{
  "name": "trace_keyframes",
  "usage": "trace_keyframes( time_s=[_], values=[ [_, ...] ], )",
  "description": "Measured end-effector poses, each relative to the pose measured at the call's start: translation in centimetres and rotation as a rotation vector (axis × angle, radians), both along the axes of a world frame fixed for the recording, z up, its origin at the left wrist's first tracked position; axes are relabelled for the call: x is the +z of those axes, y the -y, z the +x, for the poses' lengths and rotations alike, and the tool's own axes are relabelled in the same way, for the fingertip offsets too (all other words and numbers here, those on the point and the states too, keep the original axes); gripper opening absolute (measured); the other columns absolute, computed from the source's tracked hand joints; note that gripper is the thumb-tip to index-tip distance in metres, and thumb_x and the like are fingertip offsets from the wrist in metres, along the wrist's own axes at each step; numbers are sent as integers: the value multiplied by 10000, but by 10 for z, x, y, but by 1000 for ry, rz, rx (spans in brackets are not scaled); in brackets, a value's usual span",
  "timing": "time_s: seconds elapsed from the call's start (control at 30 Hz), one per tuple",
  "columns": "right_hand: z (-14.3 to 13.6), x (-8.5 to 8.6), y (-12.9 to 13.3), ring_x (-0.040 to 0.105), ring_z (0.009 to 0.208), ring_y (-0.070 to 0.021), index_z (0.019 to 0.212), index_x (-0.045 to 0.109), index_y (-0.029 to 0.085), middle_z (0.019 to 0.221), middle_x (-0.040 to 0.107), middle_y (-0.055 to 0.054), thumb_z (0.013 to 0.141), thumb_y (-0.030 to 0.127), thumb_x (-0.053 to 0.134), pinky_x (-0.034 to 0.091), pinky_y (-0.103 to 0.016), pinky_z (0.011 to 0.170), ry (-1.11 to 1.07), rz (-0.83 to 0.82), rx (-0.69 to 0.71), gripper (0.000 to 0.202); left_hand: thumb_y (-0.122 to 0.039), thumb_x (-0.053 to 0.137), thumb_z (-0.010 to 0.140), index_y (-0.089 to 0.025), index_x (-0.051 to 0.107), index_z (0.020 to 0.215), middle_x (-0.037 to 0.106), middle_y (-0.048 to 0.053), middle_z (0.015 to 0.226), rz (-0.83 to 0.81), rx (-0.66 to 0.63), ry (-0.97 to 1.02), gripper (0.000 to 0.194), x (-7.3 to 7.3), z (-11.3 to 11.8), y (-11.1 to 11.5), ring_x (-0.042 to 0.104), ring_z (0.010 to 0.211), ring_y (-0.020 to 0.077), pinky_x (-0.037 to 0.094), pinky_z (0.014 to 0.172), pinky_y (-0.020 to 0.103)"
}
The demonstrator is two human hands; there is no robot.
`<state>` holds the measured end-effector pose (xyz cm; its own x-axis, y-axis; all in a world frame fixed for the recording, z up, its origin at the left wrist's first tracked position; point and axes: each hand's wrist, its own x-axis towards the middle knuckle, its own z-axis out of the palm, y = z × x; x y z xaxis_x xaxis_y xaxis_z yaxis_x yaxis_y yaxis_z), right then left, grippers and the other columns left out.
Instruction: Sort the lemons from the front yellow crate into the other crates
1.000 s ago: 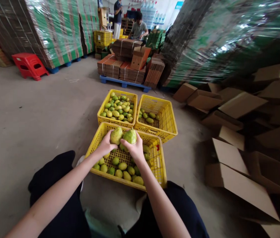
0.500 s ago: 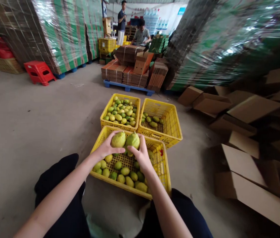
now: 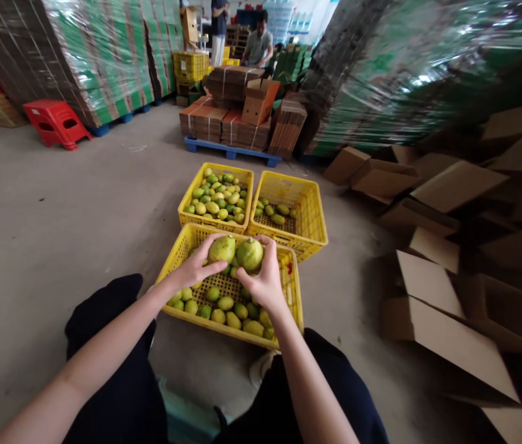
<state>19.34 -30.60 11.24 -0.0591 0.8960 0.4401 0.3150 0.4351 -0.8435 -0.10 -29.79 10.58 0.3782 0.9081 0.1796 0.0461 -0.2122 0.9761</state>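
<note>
My left hand [image 3: 199, 261] is wrapped around a yellow-green lemon [image 3: 222, 249], thumb below it. Close beside it, my right hand [image 3: 266, 277] grips a second, greener lemon [image 3: 249, 254], its stem end facing up toward me. Both hands hang over the near yellow crate [image 3: 294, 299]. Several lemons [image 3: 233, 320] lie inside that crate, mostly along its near side, with the slotted floor showing between them. My hands and the held lemons hide part of its far side.
Behind stand a yellow crate [image 3: 182, 213] full of lemons and another [image 3: 314, 213] with several at its left. Open cardboard boxes [image 3: 455, 333] crowd the right. Flattened cartons [image 3: 244, 132] sit on a blue pallet [image 3: 230, 152]. A red stool [image 3: 55, 120] is at left; two people are behind.
The lemon in my right hand has turned, so its stem end now points more toward me. Both hands keep their hold. My view has tipped slightly downward and to the right.
</note>
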Motion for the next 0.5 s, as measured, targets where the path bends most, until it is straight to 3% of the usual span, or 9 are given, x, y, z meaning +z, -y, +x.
trace_keyframes(
  time_s=[0.17,0.33,0.43,0.5],
  values=[
    [8,-1,-1,541,1081,-321,1161,418,254,1124,510,-92,641,151,604,462,-535,959,277,159,-45,562,-334,694,877,-238,544,1363,538,137,1383,310,82,-339,517,0,3,-2,456,1373,325,301,1211,508],
    [10,1,3,551,1066,-331,1136,444,241,1135,540,-113,642,129,599,473,-543,921,401,177,-73,530,-265,697,880,-267,613,1288,591,99,1309,386,73,-357,417,-5,5,-4,535,1293,295,374,1161,513],
    [9,4,4,554,1090,-326,1105,469,249,1119,557,-96,628,148,628,463,-548,962,264,109,-58,513,-284,756,838,-279,645,1238,623,80,1281,347,124,-281,415,-1,5,-4,548,1280,296,364,1168,523],
    [6,7,4,586,1041,-298,1083,479,264,1079,581,-66,641,209,692,489,-511,948,10,-35,-27,494,-343,851,744,-265,625,1249,622,90,1292,246,170,-148,559,1,5,-5,573,1250,302,414,1132,512]
  ],
)
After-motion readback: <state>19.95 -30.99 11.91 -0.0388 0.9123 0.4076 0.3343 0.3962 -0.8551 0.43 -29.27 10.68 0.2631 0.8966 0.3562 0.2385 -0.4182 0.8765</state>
